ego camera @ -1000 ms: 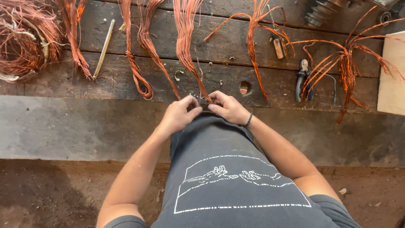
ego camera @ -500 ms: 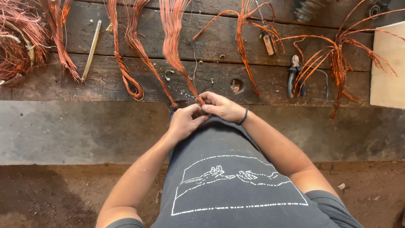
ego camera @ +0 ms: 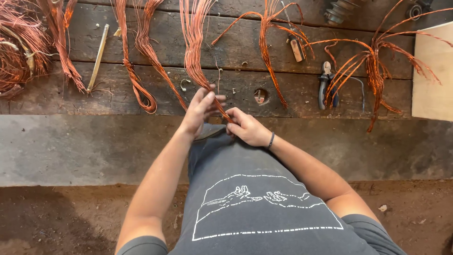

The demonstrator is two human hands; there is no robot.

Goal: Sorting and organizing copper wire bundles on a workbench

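Wire bundle: a long copper wire bundle [ego camera: 194, 52] is lying on the bench [ego camera: 236, 47] and running down from the top edge to both hands, near the bench's front edge.
Left hand: the left hand [ego camera: 200, 111] is touching the bundle's low end, its fingers [ego camera: 207, 97] loosely spread and raised beside the strands.
Right hand: the right hand [ego camera: 247, 127] is pinching the bundle's tip where it is crossing to the right, fingers curled together around it.
Wrist: a dark band [ego camera: 271, 140] is sitting on the right wrist.
Labels: no package is showing; a pale board [ego camera: 432, 75] is lying at the right edge.
Neighbours: 2 looped bundles [ego camera: 141, 56] are lying left of the hands, a splayed bundle [ego camera: 271, 42] to the right, pliers [ego camera: 325, 82] beyond it, another splayed bundle [ego camera: 377, 66] further right.
Far left: a tangled wire heap [ego camera: 19, 47] and a pale stick [ego camera: 98, 56] are resting.
Room: bare bench is showing between the bundles; a grey ledge [ego camera: 71, 146] is running under the front edge.
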